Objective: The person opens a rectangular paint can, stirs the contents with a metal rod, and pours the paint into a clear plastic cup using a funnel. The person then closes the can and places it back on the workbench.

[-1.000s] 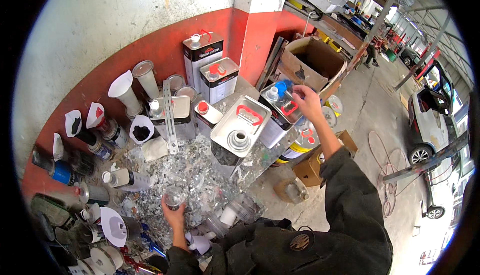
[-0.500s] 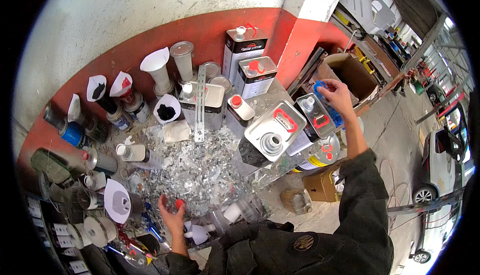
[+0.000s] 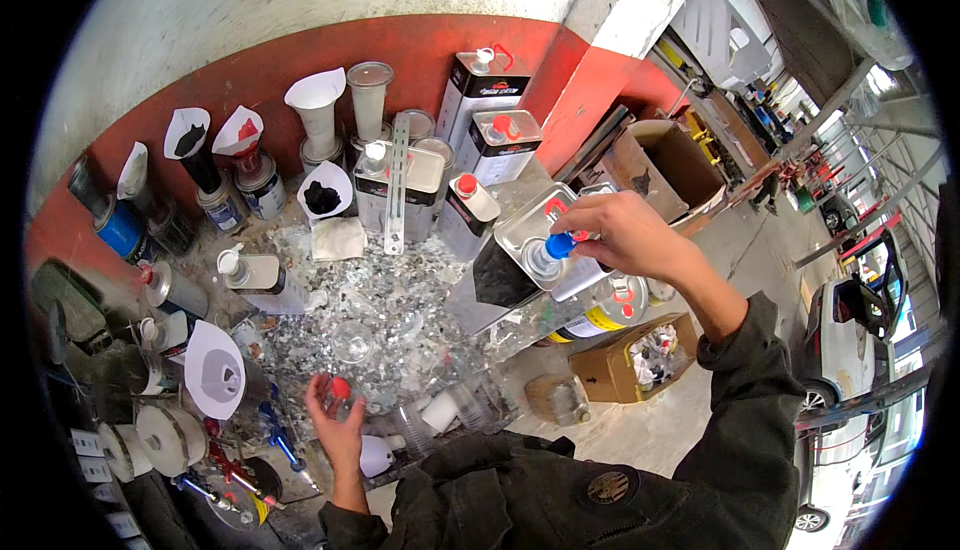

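My right hand (image 3: 635,237) pinches a blue cap (image 3: 559,246) at the round spout of a large rectangular metal can (image 3: 514,232). The cap is at the spout's mouth; whether it is seated I cannot tell. The can has a red handle on top, partly hidden by my hand. At the near edge of the bench, my left hand (image 3: 340,434) is curled with a small red cap (image 3: 340,388) between thumb and fingers. Beside it lie clear plastic cups (image 3: 412,428) and a white plastic piece (image 3: 377,456).
The paint-spattered bench (image 3: 385,300) carries a red-capped can (image 3: 468,212), a white-capped bottle (image 3: 262,282), paper funnels (image 3: 316,92) over tins and a metal ruler (image 3: 397,185). Spray guns (image 3: 285,435) hang at the left. Cardboard boxes (image 3: 640,360) stand on the floor.
My right hand has brought the blue cap from beyond the cans, leftward and nearer, to the large can's spout. My left hand still holds the red cap. The view has shifted slightly.
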Demonstrator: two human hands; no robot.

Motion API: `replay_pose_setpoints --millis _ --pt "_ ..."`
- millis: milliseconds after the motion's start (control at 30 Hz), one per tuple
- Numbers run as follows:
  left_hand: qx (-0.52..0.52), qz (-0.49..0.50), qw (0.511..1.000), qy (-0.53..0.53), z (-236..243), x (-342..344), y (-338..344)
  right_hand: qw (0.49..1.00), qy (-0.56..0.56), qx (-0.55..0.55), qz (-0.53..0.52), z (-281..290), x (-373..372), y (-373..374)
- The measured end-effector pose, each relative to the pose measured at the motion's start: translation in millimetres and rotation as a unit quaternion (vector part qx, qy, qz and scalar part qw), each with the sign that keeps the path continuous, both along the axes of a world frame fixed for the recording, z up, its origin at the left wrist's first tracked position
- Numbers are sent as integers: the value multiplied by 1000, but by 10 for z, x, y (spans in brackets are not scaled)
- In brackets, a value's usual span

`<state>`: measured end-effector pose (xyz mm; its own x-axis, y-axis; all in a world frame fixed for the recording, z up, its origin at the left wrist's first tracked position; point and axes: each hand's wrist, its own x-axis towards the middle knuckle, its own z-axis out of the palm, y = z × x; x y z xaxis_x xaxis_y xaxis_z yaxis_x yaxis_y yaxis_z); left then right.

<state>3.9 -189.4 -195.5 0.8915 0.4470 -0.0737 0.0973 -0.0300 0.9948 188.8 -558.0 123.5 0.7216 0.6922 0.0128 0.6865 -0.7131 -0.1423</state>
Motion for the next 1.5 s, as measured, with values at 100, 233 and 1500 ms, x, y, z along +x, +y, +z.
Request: replay_pose_setpoints --millis 100,233,1500 --pt "-8 -4 1000 -5 -6 -32 25 996 -20 -80 23 38 27 87" --pt "-21 -4 1000 -17 -19 -85 84 983 -13 -181 -34 46 51 247" --pt "-42 -5 999 -30 129 -223 96 972 -60 -212 -85 -133 86 312"
